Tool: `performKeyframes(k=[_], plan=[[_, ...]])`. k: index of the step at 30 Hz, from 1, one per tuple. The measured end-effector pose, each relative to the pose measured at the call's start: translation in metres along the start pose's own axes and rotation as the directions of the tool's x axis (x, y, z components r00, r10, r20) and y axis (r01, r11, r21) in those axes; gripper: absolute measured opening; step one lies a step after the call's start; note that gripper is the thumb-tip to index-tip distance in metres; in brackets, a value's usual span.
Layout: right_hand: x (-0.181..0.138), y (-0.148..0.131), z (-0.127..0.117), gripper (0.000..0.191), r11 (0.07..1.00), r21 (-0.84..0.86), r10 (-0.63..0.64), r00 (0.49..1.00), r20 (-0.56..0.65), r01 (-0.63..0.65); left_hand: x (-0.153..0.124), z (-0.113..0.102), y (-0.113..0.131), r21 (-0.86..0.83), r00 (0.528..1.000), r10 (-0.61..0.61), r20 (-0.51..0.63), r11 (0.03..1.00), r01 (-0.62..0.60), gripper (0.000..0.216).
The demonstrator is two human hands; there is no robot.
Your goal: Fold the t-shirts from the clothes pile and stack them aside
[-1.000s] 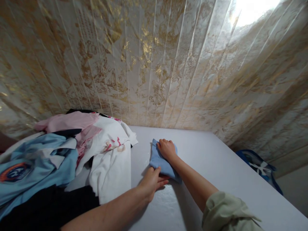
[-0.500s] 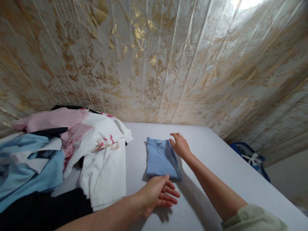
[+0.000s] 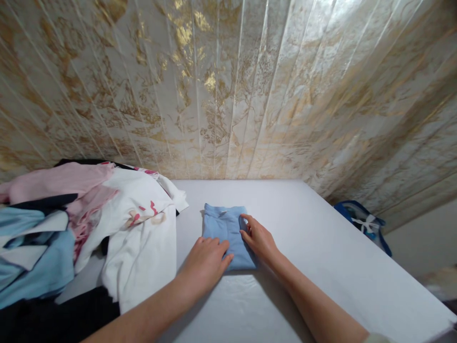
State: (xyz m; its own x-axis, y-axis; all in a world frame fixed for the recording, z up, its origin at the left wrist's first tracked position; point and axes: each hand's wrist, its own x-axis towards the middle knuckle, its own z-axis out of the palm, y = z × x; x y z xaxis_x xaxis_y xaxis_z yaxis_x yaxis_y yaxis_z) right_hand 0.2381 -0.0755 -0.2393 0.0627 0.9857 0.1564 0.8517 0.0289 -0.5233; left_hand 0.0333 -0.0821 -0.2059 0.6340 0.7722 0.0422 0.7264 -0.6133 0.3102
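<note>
While both hands touch it, a folded light blue garment [image 3: 223,224] lies flat on the white table [image 3: 303,219], near the middle. The left hand [image 3: 207,255] is palm down on its near left corner. Its fingers sit side by side, and the thumb sticks out a little to the right over the cloth. The right hand [image 3: 260,238] is at the right edge. Its pointing finger and thumb are a bit apart, with both tips by the cloth; whether they grip any of it, one cannot tell. Its other fingers are mostly hidden.

The garment is folded into a neat, almost square shape. It has a band along the far edge and some soft wrinkles. The hands cover parts of it.

A strip of table lies between it and a messy heap on the left: a white shirt [image 3: 143,257] with red marks, a pink garment [image 3: 60,181], a light blue shirt [image 3: 53,267] with a white collar, and black cloth [image 3: 60,309]. A shiny gold-patterned curtain [image 3: 214,95] hangs behind. A blue bag [image 3: 344,209] with a white bow sits past the table's right edge.
</note>
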Motion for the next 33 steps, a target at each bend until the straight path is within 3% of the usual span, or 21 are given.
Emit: performKeyframes(k=[5,9,12,14,17,21,24,27,33], plan=[[-0.004,-0.009,0.001,0.043,0.999,-0.049,0.014,1.000,0.026,-0.013,0.000,-0.017,-0.007,0.046,0.989,-0.127,0.073,0.991,0.123,0.036],[-0.003,-0.013,-0.001,0.040,0.995,-0.096,0.010,0.997,-0.077,-0.017,0.013,-0.024,-0.030,0.024,0.972,-0.194,-0.131,0.980,0.198,0.027],[-0.001,-0.013,0.002,0.039,0.987,-0.142,-0.094,0.991,-0.097,0.080,0.027,-0.018,-0.063,-0.104,0.909,-0.312,-0.278,0.950,0.294,0.026],[0.000,-0.014,0.007,0.035,0.977,-0.174,-0.135,0.990,-0.046,0.125,0.035,-0.010,-0.084,-0.237,0.889,-0.378,-0.259,0.917,0.321,0.028],[0.000,-0.015,0.011,0.032,0.972,-0.191,-0.138,0.990,0.004,0.136,0.043,0.002,-0.103,-0.384,0.896,-0.395,-0.205,0.874,0.298,0.024],[0.004,-0.009,0.004,0.029,0.983,-0.118,-0.144,0.989,-0.042,0.138,0.048,0.012,-0.107,-0.561,0.875,-0.432,-0.218,0.789,0.250,0.020],[0.015,0.000,-0.007,0.031,0.998,0.006,-0.055,0.996,-0.075,0.056,0.050,0.016,-0.107,-0.683,0.856,-0.453,-0.248,0.708,0.177,0.026],[0.030,0.006,-0.013,0.034,0.999,0.039,0.022,0.999,-0.036,-0.021,0.051,0.017,-0.108,-0.742,0.852,-0.453,-0.262,0.660,0.122,0.036],[0.050,0.001,0.002,0.029,0.991,0.025,0.128,0.992,0.005,-0.128,0.057,0.017,-0.108,-0.744,0.865,-0.470,-0.177,0.639,0.196,0.038]])
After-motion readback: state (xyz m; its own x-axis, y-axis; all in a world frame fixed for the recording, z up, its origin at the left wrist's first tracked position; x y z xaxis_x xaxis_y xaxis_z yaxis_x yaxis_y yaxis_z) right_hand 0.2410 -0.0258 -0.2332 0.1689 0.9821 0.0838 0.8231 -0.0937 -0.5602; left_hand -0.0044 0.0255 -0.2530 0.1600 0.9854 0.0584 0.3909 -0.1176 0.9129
